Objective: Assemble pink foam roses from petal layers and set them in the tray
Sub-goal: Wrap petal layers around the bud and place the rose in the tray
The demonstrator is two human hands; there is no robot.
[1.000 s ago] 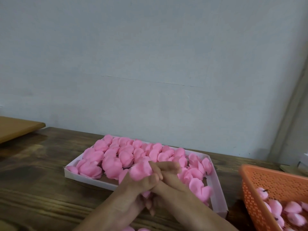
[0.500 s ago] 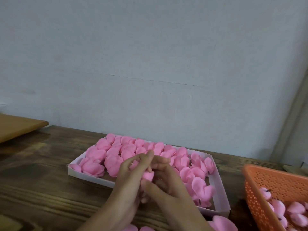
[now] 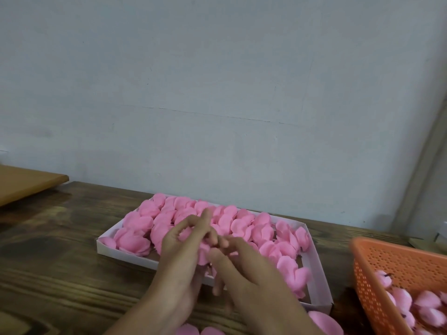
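A pink foam rose (image 3: pixel 203 250) sits between both hands, just above the near edge of the white tray (image 3: pixel 320 274). My left hand (image 3: pixel 183 252) curls its fingers and thumb round the rose from the left. My right hand (image 3: pixel 244 264) pinches the rose's right side with thumb and fingers. Much of the rose is hidden by the fingers. The tray holds several finished pink roses (image 3: pixel 142 240) packed in rows.
An orange perforated basket (image 3: pixel 396 269) with pink rose buds (image 3: pixel 428 305) stands at the right. Loose pink petal layers (image 3: pixel 324 322) lie on the dark wooden table (image 3: pixel 53 262) near my wrists. A lighter wooden board (image 3: pixel 21 182) lies at the far left. A wall rises close behind.
Both hands have kept working the rose over the tray's near edge; my left fingers spread upward and my right fingers shifted lower on it. The view tilted slightly down.
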